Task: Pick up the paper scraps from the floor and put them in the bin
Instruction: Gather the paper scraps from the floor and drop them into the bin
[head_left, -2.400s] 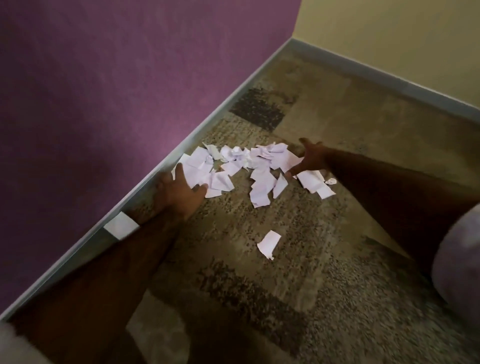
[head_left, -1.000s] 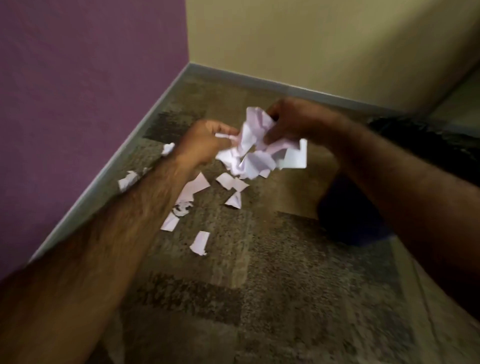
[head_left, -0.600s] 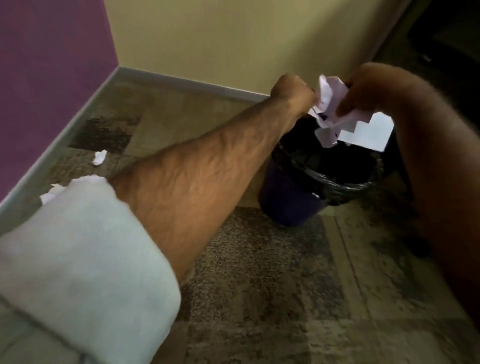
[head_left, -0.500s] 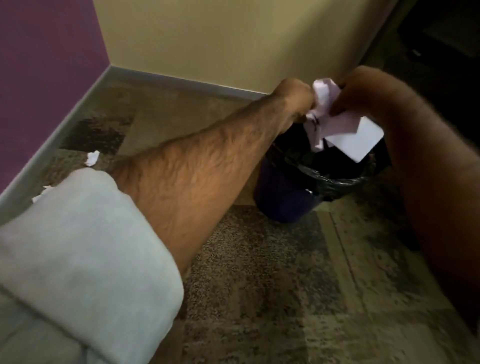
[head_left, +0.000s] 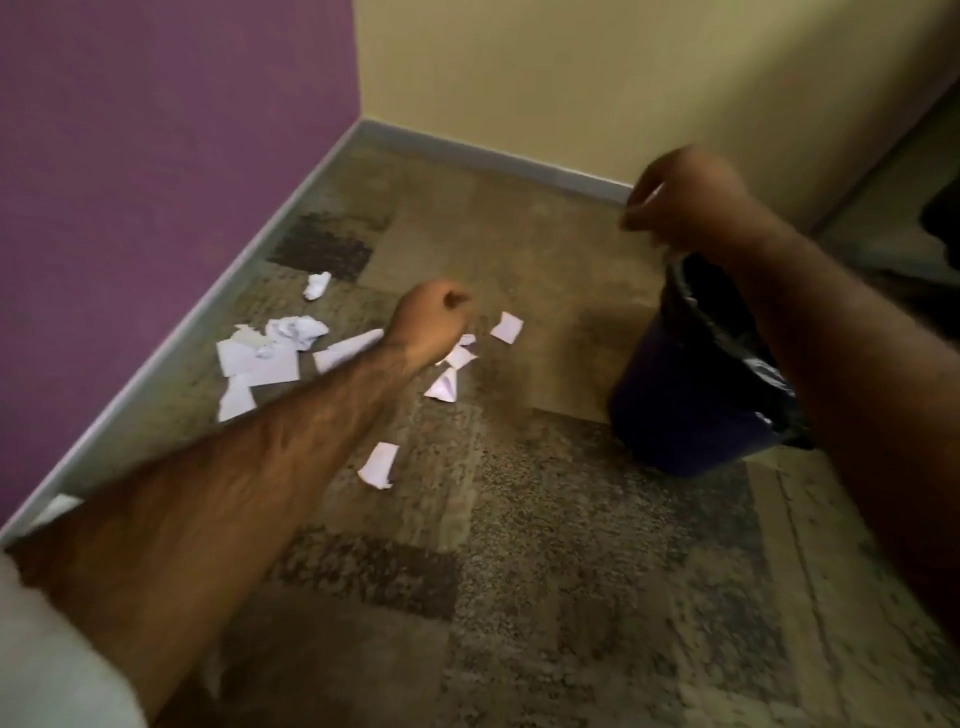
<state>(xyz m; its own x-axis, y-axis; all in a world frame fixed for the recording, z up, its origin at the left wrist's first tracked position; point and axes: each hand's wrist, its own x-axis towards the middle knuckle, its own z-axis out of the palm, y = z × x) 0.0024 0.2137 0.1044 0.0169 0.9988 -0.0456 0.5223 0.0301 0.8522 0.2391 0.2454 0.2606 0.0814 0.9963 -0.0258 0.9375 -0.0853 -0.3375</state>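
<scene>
Several white paper scraps (head_left: 270, 353) lie on the patterned carpet near the purple wall, with loose ones at the middle (head_left: 378, 465) and further right (head_left: 506, 327). My left hand (head_left: 434, 319) hovers over the scraps, fingers curled into a loose fist with no paper visible in it. My right hand (head_left: 685, 202) is raised above the dark blue bin (head_left: 675, 415) with its black liner, fingers curled, blurred, holding nothing that I can see. My right forearm hides much of the bin's opening.
The purple wall (head_left: 156, 156) and cream wall (head_left: 571, 78) meet in a corner with a grey skirting board (head_left: 493, 156). A dark doorway or furniture edge (head_left: 935, 208) lies at the far right. Open carpet (head_left: 519, 597) stretches toward me.
The wad of paper held by both hands over the bin is gone from them. My left hand has swung left, back over the scraps on the floor, and the view turned left.
</scene>
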